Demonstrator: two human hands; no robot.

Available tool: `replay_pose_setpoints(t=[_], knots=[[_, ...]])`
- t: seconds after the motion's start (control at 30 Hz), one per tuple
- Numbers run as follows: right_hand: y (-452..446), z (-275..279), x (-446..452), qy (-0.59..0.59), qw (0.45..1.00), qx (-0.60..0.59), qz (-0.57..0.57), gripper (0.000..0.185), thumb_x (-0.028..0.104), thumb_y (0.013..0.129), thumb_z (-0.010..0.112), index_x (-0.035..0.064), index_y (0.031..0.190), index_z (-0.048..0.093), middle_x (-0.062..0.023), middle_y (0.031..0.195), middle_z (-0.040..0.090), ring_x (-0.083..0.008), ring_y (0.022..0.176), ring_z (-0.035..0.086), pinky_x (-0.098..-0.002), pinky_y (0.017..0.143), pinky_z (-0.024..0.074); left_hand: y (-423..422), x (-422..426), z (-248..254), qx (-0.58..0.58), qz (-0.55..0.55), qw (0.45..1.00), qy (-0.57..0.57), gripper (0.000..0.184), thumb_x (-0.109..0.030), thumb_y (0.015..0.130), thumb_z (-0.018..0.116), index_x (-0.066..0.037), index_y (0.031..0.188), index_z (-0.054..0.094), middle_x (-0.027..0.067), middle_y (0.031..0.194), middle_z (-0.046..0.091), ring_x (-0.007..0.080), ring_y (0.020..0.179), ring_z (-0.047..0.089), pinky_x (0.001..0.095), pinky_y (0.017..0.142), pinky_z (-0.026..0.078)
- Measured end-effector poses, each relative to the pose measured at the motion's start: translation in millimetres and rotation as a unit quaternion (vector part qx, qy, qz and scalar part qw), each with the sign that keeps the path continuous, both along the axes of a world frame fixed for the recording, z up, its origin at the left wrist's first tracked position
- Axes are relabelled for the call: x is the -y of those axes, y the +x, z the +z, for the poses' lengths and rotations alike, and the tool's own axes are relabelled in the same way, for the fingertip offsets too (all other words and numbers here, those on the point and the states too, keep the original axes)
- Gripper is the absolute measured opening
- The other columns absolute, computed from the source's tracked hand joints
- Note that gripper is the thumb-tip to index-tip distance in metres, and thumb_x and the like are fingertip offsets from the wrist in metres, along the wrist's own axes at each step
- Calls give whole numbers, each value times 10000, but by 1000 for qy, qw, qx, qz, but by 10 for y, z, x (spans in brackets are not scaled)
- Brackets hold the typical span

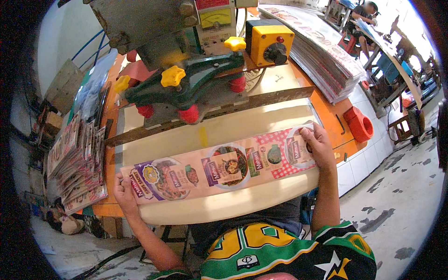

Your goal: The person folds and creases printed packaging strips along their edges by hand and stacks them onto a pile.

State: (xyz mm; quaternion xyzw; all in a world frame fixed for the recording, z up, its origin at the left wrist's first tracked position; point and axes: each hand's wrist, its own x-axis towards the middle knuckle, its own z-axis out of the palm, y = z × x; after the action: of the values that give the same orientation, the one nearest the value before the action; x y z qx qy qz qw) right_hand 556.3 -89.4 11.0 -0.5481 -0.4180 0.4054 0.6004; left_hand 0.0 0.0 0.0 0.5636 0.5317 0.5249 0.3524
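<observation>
A long printed plastic strip [191,156] with food pictures and "Mahsuri" labels stretches between my two hands, over the pale work board [196,212]. My left hand [125,193] grips its left end, fingers curled round the edge. At the opposite end my right hand [318,144] pinches the strip, with the thumb on top. Just beyond the strip lies a long metal bar [266,99] across the board. Behind that bar stands a press with a dark green frame [205,81] and yellow star knobs [173,76].
Stacked printed sheets lie at left [77,158] and a taller sheet stack [322,56] stands at back right. A yellow control box [270,42] sits behind the press. A red tape-roll-shaped piece [358,125] and a hex key [339,124] rest at the orange table's right edge. Another person [364,21] sits far right.
</observation>
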Motion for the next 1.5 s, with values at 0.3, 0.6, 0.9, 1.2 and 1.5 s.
replay_pose_setpoints(t=[0.3, 0.6, 0.9, 1.2, 1.5], knots=[[19, 68, 43, -9, 1000, 9, 6, 363, 256, 1007, 608, -39, 1217, 578, -94, 964, 704, -91, 760, 652, -234, 651, 520, 146, 47, -2, 18, -6, 999, 25, 207, -223, 1044, 569, -23, 1096, 572, 27, 957, 681, 62, 822, 615, 214, 722, 504], [46, 41, 59, -25, 999, -1, 22, 356, 250, 992, 631, -38, 1198, 591, -96, 986, 708, -104, 781, 666, -239, 674, 533, 49, 38, -2, -19, 4, 999, 32, 203, -214, 1043, 565, -20, 1104, 565, 45, 989, 683, 80, 873, 635, 227, 756, 519], [74, 52, 87, -3, 999, 42, 33, 354, 260, 946, 690, -22, 1149, 625, -85, 1031, 702, -142, 937, 657, -292, 851, 521, 132, 34, 22, -4, 55, 995, 82, 192, -193, 1058, 535, -6, 1097, 553, 39, 981, 649, 82, 879, 626, 236, 773, 521], [46, 83, 70, -61, 997, -9, 43, 333, 259, 953, 687, -19, 1131, 642, -92, 1038, 702, -135, 963, 642, -297, 871, 509, 259, 129, 334, -98, 52, 994, -18, 248, -228, 1050, 556, 6, 1128, 585, 11, 972, 625, 61, 862, 589, 230, 756, 490], [-502, 94, 30, -50, 993, 28, 105, 330, 244, 962, 695, -20, 1150, 634, -57, 1023, 700, -97, 899, 643, -255, 808, 530, 149, 197, 343, -382, 227, 893, 79, 364, -244, 1012, 574, 19, 1263, 600, 195, 1215, 607, 339, 1173, 571, 435, 1027, 423]])
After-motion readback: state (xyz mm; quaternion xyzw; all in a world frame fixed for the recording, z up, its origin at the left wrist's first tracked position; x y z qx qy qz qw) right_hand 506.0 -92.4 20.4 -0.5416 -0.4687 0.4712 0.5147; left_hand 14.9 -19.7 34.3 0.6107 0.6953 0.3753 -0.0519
